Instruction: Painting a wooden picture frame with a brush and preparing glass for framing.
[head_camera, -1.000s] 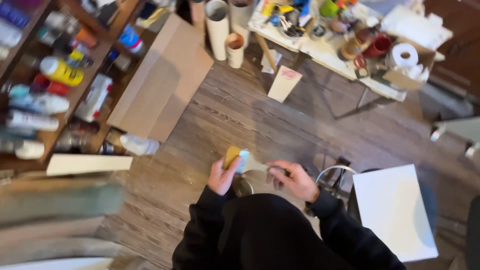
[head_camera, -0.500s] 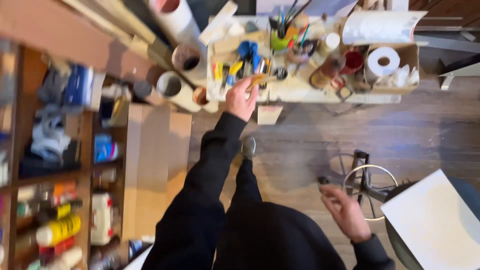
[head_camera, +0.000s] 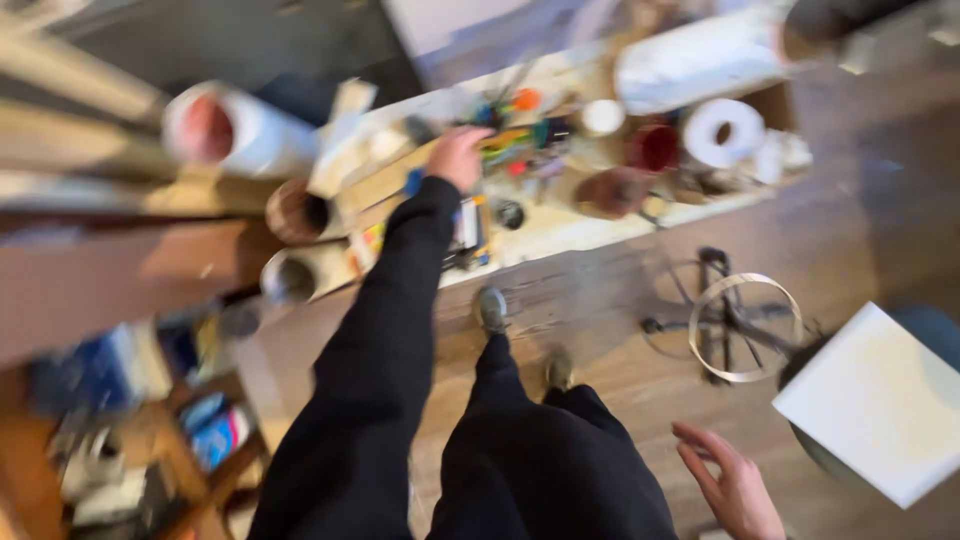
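Brushes and paint tools (head_camera: 510, 135), lying jumbled on the cluttered table (head_camera: 560, 230), are what I find my left hand (head_camera: 458, 156) reaching among, grip too blurred to tell, while my right hand (head_camera: 730, 485) hangs loosely spread and empty; closing securely on one tool would come next.

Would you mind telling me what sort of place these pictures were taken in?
Most likely an art studio or workshop: a low table crowded with brushes and pots, a blank white canvas on a stool, and rolled paper tubes beside shelves.
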